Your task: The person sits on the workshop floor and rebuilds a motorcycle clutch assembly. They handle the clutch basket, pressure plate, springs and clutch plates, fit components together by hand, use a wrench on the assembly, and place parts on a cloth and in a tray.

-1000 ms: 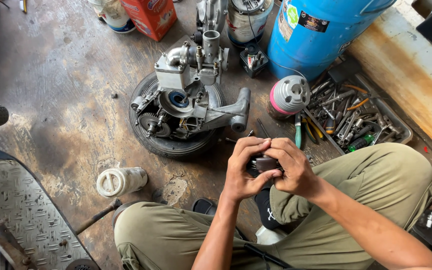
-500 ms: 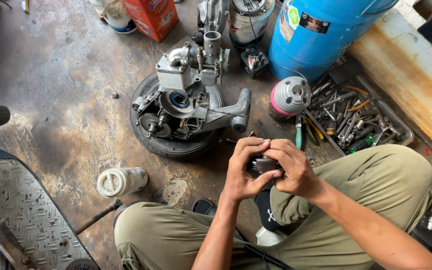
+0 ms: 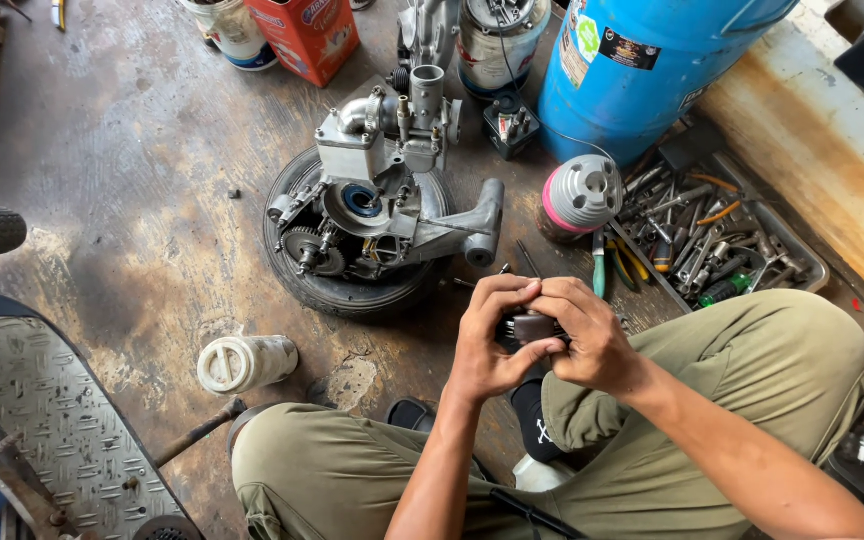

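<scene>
While my left hand [image 3: 487,345] and right hand [image 3: 592,340] pinch a small dark boxy metal part [image 3: 532,327] between their fingertips above my knees, I see a grimy cast engine [image 3: 382,200] on a tyre [image 3: 337,290] just beyond, a tool tray [image 3: 802,270] to the right, bare stained concrete leftward.

a single head-worn camera is looking steeply down from above the seated person, facing forward over their bent knees onto the stained floor [image 3: 122,190]. it is sitting close to the left hand [image 3: 487,345] and right hand [image 3: 592,340], which are filling the lower centre. farther out, the engine block [image 3: 382,200] on a tyre and the blue drum [image 3: 642,70] are lying toward the top edge.
</scene>
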